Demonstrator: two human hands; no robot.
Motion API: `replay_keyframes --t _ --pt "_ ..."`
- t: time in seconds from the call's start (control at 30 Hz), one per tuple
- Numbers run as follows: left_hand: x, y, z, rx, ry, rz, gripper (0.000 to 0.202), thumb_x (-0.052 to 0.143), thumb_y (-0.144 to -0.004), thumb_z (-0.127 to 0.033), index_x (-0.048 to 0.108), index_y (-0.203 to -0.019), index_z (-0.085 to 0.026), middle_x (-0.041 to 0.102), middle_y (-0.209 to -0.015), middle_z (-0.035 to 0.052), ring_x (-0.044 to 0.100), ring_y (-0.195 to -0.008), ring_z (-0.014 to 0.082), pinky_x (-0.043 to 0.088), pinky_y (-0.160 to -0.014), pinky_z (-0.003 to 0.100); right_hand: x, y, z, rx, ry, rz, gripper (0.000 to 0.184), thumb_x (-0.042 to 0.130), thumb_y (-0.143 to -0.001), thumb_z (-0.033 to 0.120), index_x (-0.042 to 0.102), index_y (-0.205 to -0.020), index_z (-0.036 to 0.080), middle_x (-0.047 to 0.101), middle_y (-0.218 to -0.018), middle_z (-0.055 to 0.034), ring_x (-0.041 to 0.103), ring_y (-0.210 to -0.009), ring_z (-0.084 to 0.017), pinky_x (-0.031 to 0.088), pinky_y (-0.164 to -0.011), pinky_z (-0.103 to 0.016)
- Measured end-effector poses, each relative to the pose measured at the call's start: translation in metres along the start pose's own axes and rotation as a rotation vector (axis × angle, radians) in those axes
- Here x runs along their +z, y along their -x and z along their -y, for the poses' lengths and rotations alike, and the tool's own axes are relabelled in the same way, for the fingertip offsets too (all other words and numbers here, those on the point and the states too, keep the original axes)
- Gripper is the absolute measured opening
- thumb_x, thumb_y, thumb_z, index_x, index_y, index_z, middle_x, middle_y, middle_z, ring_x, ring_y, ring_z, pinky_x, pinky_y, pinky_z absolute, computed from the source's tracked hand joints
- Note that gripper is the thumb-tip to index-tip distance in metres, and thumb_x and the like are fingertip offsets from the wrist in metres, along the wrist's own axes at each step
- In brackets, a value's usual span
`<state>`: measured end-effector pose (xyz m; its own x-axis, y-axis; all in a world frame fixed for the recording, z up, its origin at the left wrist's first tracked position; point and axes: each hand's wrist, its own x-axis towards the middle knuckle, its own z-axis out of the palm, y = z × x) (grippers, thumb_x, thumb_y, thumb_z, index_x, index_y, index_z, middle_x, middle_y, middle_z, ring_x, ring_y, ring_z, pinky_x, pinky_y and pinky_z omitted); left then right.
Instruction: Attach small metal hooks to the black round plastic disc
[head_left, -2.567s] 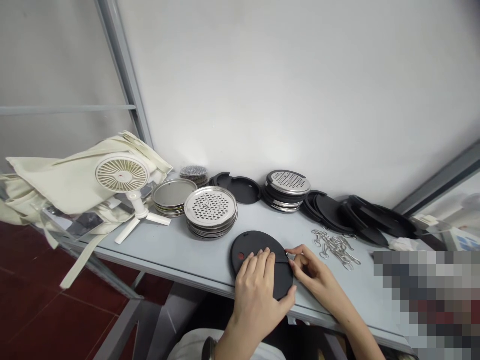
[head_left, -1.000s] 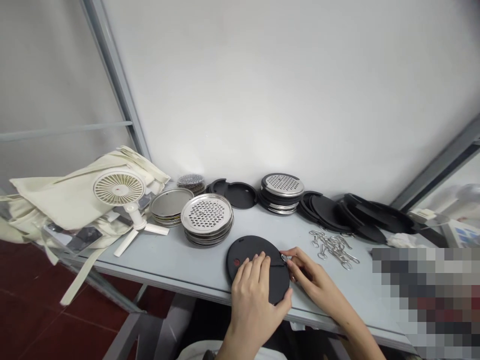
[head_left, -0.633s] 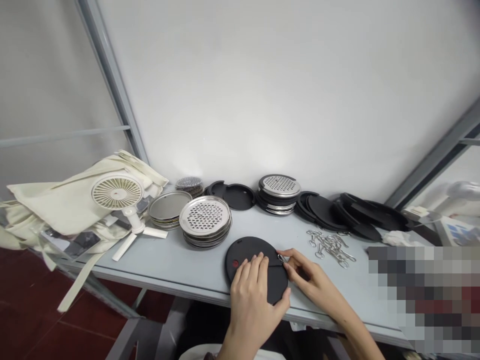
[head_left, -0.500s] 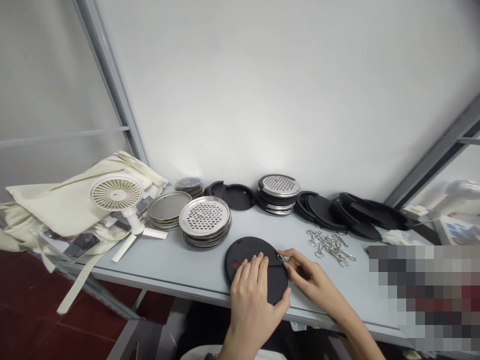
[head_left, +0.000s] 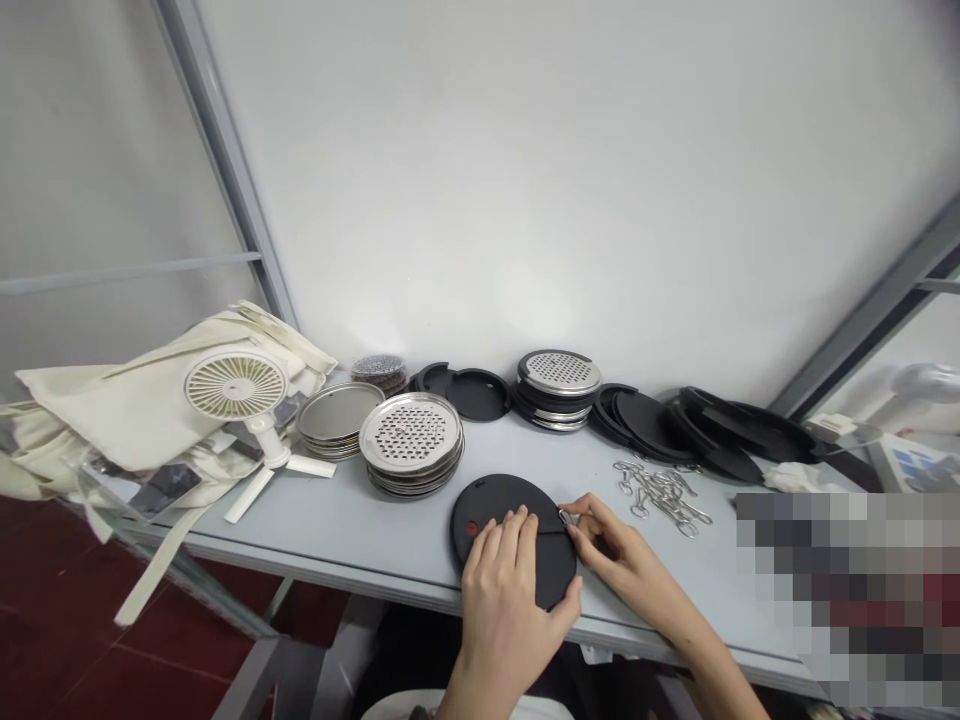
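A black round plastic grater holder (head_left: 502, 497) with a small red spot lies at the front of the table. My left hand (head_left: 501, 580) lies over it, fingers across the top and thumb at the right edge, holding it down. Between the thumb and fingertips of my right hand (head_left: 616, 545), a small wire clip (head_left: 565, 517) is pinched against the holder's right edge, by a seam. Whether the clip sits in the edge or only touches it, I cannot tell. More loose wire clips (head_left: 660, 495) lie in a heap beyond my right hand.
Steel grater discs (head_left: 410, 433) and plain metal discs (head_left: 339, 412) stand stacked at left. Behind are a grater stack (head_left: 559, 372) and black plastic parts (head_left: 652, 422). A white fan (head_left: 237, 386) and cream cloth bag (head_left: 135, 400) occupy the left end.
Almost nothing differs. Both hands keep their places on the black holder and the wire clip; the clip's visible loop looks slightly turned.
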<state>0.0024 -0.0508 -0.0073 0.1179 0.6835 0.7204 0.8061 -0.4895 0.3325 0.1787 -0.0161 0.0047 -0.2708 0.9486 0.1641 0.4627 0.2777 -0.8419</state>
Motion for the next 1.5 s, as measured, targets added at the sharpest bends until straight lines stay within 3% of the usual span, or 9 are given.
replay_keyframes --t 0.2,0.5,1.1,1.5 --pt "0.0007 0.0007 0.0002 -0.005 0.005 0.003 0.051 0.063 -0.077 -0.034 0.056 -0.124 -0.016 0.062 -0.124 0.0071 0.059 -0.111 0.0262 0.048 -0.098 0.043 0.0003 -0.0005 -0.0003 -0.016 0.031 -0.015 0.025 0.043 -0.096 0.039 0.047 -0.109 0.019 0.038 -0.066 0.0058 0.041 -0.063 -0.014 0.038 -0.063 -0.025" --pt "0.0 -0.0011 0.0001 -0.01 0.002 0.015 0.05 0.063 -0.078 -0.034 0.056 -0.123 -0.015 0.062 -0.123 0.0093 0.06 -0.11 0.027 0.048 -0.098 0.043 -0.0007 0.0023 0.0024 -0.014 0.068 0.007 0.035 0.041 -0.097 0.041 0.049 -0.122 0.018 0.045 -0.07 0.0033 0.047 -0.067 -0.015 0.042 -0.065 -0.027" --pt "-0.0004 -0.0008 -0.0004 -0.009 -0.011 0.01 0.051 0.065 -0.077 -0.034 0.056 -0.123 -0.016 0.063 -0.123 0.0078 0.06 -0.11 0.0262 0.048 -0.098 0.043 -0.0003 0.0009 -0.0001 -0.024 0.066 -0.027 0.031 0.043 -0.096 0.044 0.049 -0.113 0.019 0.043 -0.067 0.0045 0.045 -0.064 -0.014 0.041 -0.062 -0.025" --pt "-0.001 -0.0005 -0.0005 -0.003 -0.015 0.01 0.05 0.063 -0.078 -0.035 0.056 -0.123 -0.015 0.063 -0.123 0.0089 0.06 -0.11 0.0268 0.048 -0.098 0.043 -0.0012 0.002 0.0034 0.009 0.073 0.009 0.036 0.039 -0.097 0.042 0.05 -0.121 0.019 0.042 -0.066 0.0041 0.043 -0.062 -0.014 0.038 -0.06 -0.025"
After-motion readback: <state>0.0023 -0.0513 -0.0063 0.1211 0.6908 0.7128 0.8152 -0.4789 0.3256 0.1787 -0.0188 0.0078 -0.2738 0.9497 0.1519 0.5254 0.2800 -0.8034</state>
